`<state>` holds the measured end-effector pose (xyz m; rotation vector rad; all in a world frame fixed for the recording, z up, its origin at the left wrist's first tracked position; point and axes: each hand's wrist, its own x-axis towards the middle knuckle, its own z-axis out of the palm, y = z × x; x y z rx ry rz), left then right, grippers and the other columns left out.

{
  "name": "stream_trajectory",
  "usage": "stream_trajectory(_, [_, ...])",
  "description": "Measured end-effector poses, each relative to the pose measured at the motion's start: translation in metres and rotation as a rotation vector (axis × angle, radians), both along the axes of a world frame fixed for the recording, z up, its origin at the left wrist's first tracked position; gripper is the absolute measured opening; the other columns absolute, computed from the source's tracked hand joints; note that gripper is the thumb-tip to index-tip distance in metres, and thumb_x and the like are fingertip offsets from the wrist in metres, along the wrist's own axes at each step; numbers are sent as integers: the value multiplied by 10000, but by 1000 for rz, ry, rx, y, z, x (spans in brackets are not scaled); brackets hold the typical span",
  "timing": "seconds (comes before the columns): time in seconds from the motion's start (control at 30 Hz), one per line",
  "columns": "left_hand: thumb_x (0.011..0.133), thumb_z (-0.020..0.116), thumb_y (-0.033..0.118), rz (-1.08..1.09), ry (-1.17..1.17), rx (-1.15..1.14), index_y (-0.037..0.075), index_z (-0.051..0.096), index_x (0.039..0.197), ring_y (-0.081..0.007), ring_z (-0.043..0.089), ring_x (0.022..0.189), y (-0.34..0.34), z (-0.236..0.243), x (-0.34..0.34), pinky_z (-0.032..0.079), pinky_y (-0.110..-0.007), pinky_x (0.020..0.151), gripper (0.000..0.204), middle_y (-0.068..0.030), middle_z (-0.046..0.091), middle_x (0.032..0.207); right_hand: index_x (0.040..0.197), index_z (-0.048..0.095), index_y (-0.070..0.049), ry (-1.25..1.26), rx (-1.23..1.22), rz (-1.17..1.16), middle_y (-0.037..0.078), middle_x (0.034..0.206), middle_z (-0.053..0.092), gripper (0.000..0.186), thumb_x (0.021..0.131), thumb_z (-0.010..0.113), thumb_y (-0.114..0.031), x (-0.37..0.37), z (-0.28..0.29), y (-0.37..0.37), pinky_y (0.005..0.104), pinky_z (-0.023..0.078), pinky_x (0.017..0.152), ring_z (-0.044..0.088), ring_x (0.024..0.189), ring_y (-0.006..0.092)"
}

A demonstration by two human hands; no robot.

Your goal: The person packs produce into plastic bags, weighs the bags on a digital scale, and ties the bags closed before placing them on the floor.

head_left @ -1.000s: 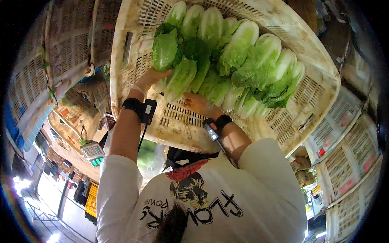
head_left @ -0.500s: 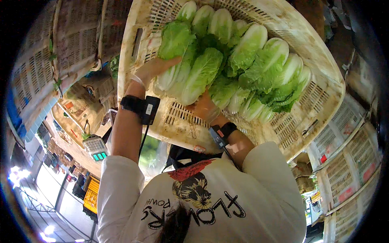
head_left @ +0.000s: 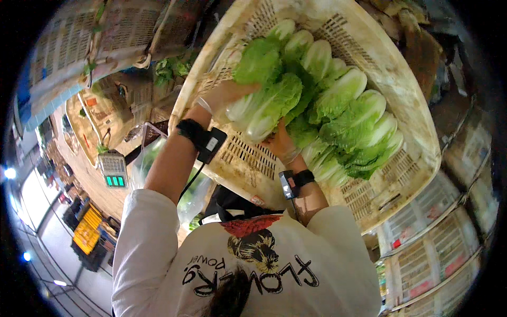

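A dirty cream slotted plastic crate (head_left: 401,201) holds several heads of napa cabbage (head_left: 338,84) with pale stems and green leaves, packed across its upper and middle part. At the left of the pile, my left hand (head_left: 232,91) has its fingers round a cabbage (head_left: 272,103), their tips partly hidden by leaves. My right hand (head_left: 282,140) reaches under the lower end of that same cabbage from the near side, fingers curled against it and partly covered. Black straps with small devices are on both my wrists.
Stacked slotted crates stand at right (head_left: 422,248) and upper left (head_left: 63,58). At left are a scale with a green display (head_left: 113,166), a wooden surface (head_left: 95,127) and a yellow crate (head_left: 84,230). A plastic bag (head_left: 187,211) with greens lies below the big crate.
The crate, pile and hands appear shifted rightward and lower as the view turned. My left hand has come farther over the left cabbages, and my right hand is more tucked beneath the front one.
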<state>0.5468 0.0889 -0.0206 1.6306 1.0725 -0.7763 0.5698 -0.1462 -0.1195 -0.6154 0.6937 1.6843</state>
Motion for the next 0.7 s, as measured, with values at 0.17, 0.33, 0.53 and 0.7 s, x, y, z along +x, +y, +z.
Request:
stream_trajectory(0.17, [619,593,646,-164,-70,306,-13,607,987,-327,591,867,-16,-12,-5,452,-359,785,755,-205,615,943,1333,278,-148,-124,-40,-262,82,1347,318,666,834,408,-570,-25,14,11,444,271,1016,337,1213,270])
stream_trajectory(0.33, [652,570,627,-130,-314,72,29,611,999,-304,591,862,-26,8,-25,449,-362,782,693,-199,615,933,1319,307,-147,-227,97,-162,78,1322,358,683,823,372,-611,-2,72,0,466,303,978,348,1201,277])
stream_trajectory(0.53, [614,592,619,40,-290,112,-40,641,810,-319,612,730,-50,157,-37,482,-372,685,690,-201,632,787,1323,294,-117,-480,155,20,75,1314,353,820,704,518,-605,7,110,-45,487,322,943,341,1188,260])
stream_trajectory(0.7, [622,728,395,646,-1028,389,5,511,1108,-304,523,1023,-84,211,-136,395,-378,889,660,-196,553,1087,1318,288,-86,-1020,464,147,95,1272,399,836,669,601,-510,11,210,-2,431,340,938,381,1155,239])
